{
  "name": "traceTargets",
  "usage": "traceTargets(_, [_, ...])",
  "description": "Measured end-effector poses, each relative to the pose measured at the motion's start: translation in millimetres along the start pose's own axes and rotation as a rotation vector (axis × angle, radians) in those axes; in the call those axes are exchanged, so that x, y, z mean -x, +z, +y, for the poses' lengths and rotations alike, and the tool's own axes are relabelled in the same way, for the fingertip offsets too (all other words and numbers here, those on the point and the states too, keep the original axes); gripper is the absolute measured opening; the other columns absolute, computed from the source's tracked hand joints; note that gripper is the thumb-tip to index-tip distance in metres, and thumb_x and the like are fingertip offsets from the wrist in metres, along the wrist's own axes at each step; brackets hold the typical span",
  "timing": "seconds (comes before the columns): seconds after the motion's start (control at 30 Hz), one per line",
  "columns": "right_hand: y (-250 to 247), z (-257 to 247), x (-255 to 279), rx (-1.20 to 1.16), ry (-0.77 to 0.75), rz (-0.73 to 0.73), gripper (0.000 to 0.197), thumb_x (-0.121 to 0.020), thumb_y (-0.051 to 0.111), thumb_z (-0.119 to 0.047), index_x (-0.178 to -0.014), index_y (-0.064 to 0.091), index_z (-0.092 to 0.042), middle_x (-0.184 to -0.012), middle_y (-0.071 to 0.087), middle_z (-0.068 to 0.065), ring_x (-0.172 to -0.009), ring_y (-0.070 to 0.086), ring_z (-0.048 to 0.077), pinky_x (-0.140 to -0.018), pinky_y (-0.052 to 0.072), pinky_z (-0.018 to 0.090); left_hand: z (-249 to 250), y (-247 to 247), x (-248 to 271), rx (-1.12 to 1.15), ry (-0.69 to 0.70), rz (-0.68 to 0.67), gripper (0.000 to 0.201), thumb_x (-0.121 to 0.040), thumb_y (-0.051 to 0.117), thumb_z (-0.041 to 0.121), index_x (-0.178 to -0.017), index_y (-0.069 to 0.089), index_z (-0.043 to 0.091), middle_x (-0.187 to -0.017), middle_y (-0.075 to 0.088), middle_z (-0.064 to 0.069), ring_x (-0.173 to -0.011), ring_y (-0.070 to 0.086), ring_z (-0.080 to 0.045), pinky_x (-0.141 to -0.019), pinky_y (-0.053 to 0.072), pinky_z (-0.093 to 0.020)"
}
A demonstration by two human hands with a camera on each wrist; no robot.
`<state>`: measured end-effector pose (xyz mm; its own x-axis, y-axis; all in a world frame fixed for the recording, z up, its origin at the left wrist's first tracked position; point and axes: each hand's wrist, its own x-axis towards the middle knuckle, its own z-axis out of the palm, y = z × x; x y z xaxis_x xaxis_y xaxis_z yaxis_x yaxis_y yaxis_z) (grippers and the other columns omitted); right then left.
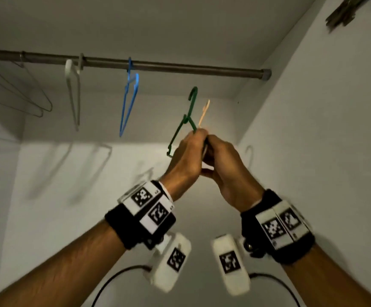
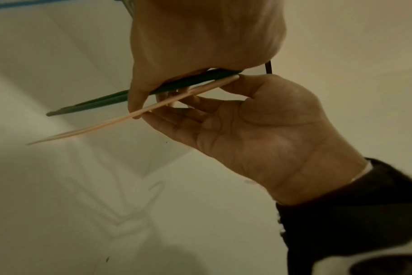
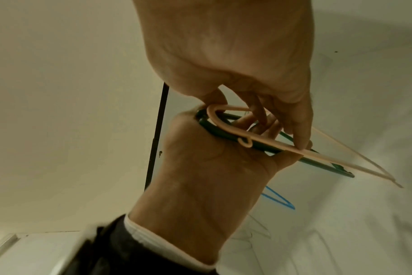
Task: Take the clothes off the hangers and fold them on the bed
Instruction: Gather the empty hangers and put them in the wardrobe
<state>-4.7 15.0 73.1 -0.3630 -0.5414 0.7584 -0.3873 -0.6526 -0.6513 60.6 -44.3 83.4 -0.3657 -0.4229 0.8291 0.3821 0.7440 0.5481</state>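
Observation:
No clothes are in view. Both hands are raised together below the closet rod [image 1: 135,64]. My left hand [image 1: 186,149] grips a green plastic hanger [image 1: 181,127], whose hook points up and hangs free under the rod. My right hand [image 1: 222,158] is pressed against the left and pinches a thin peach hanger [image 1: 204,113]. In the left wrist view the left hand [image 2: 200,37] clasps the green hanger [image 2: 94,102] and the right hand [image 2: 259,126] holds the peach hanger [image 2: 82,130]. The right wrist view shows the peach hanger's hook [image 3: 226,128] lying across the left hand [image 3: 212,167].
A blue hanger [image 1: 129,100], a white hanger [image 1: 73,91] and wire hangers [image 1: 25,94] hang bare on the rod to the left. White closet walls close in behind and on the right [image 1: 313,129]. The rod ends at the right wall.

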Motion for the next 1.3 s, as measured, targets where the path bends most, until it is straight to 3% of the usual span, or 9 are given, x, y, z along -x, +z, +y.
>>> traceTargets(0.2, [-19.6,122.8,112.9,-0.148,0.201,0.119,0.035,-0.112,0.035,-0.029,-0.119,0.069,-0.025,-0.110,0.077,-0.008,-0.104,0.072,0.006,-0.081,0.059,0.022,-91.2,24.9,117.7,-0.203,-0.081,-0.113,0.046,-0.102,0.033,0.063,-0.107,0.061,0.027,-0.104,0.068,0.006,-0.095,0.066,-0.008,-0.083,0.056,-0.032])
traceTargets(0.43, [-36.2,258.9,262.4,-0.464,0.747,0.380,0.041,-0.110,0.038,-0.034,-0.129,0.067,-0.011,-0.120,0.074,0.015,-0.116,0.069,0.027,-0.104,0.050,0.045,-209.4,66.8,271.1,-0.436,-0.375,-0.368,0.050,-0.098,0.024,0.063,-0.098,0.054,0.023,-0.099,0.054,0.007,-0.099,0.052,-0.013,-0.094,0.048,-0.043])
traceTargets(0.63, [-52.4,325.7,354.1,-0.598,1.012,0.564,0.043,-0.107,0.042,-0.034,-0.135,0.064,-0.011,-0.131,0.068,0.019,-0.126,0.062,0.035,-0.118,0.037,0.055,-273.7,99.4,361.9,-0.689,-0.491,-0.586,0.072,-0.088,0.010,0.063,-0.128,0.053,0.020,-0.112,0.058,-0.002,-0.119,0.050,-0.027,-0.103,0.039,-0.047])
traceTargets(0.77, [-61.7,347.7,378.6,-0.582,1.067,0.639,0.045,-0.107,0.043,-0.037,-0.137,0.063,-0.011,-0.132,0.068,0.018,-0.127,0.061,0.036,-0.117,0.038,0.056,-297.0,115.0,384.1,-0.812,-0.507,-0.719,0.087,-0.085,0.000,0.064,-0.153,0.038,0.024,-0.148,0.047,-0.009,-0.148,0.027,-0.029,-0.120,0.015,-0.062])
traceTargets(0.93, [-68.3,358.9,381.4,-0.443,1.064,0.787,0.026,-0.104,0.052,-0.015,-0.115,0.070,0.000,-0.102,0.077,0.018,-0.093,0.071,0.029,-0.082,0.057,0.040,-320.5,125.7,399.2,-0.673,-0.590,-0.755,0.057,-0.108,0.026,0.046,-0.154,0.039,0.015,-0.164,0.027,-0.013,-0.153,0.020,-0.027,-0.124,0.020,-0.042])
traceTargets(1.03, [-69.3,366.7,382.7,-0.389,1.086,0.819,0.020,-0.101,0.056,-0.009,-0.105,0.073,0.000,-0.096,0.075,0.022,-0.082,0.069,0.029,-0.071,0.056,0.036,-332.6,129.5,406.2,-0.583,-0.654,-0.761,0.092,-0.091,0.006,0.071,-0.153,0.041,0.013,-0.166,0.022,-0.014,-0.155,0.016,-0.027,-0.127,0.018,-0.040])
traceTargets(1.1, [-71.7,375.5,385.6,-0.307,1.082,0.828,0.018,-0.098,0.058,-0.002,-0.099,0.076,-0.001,-0.093,0.074,0.024,-0.081,0.068,0.031,-0.070,0.055,0.036,-344.9,131.9,412.7,-0.545,-0.669,-0.746,0.108,-0.081,-0.005,0.078,-0.152,0.042,0.012,-0.166,0.024,-0.014,-0.155,0.017,-0.027,-0.127,0.018,-0.038])
traceTargets(1.2, [-80.2,383.7,390.0,-0.016,1.062,0.716,0.024,-0.095,0.058,0.002,-0.103,0.079,-0.008,-0.091,0.076,0.014,-0.088,0.068,0.029,-0.079,0.055,0.036,-356.9,133.9,417.0,-0.499,-0.750,-0.738,0.055,-0.110,0.029,0.044,-0.153,0.042,0.012,-0.166,0.022,-0.012,-0.155,0.017,-0.025,-0.125,0.015,-0.032])
traceTargets(1.3, [-91.6,383.5,390.7,0.259,1.086,0.619,0.039,-0.097,0.058,-0.005,-0.136,0.063,-0.006,-0.132,0.065,0.012,-0.121,0.061,0.029,-0.099,0.046,0.031,-368.4,133.1,420.5,-0.481,-0.794,-0.712,0.050,-0.109,0.042,0.033,-0.155,0.038,0.015,-0.168,0.018,-0.010,-0.156,0.015,-0.024,-0.124,0.014,-0.032])
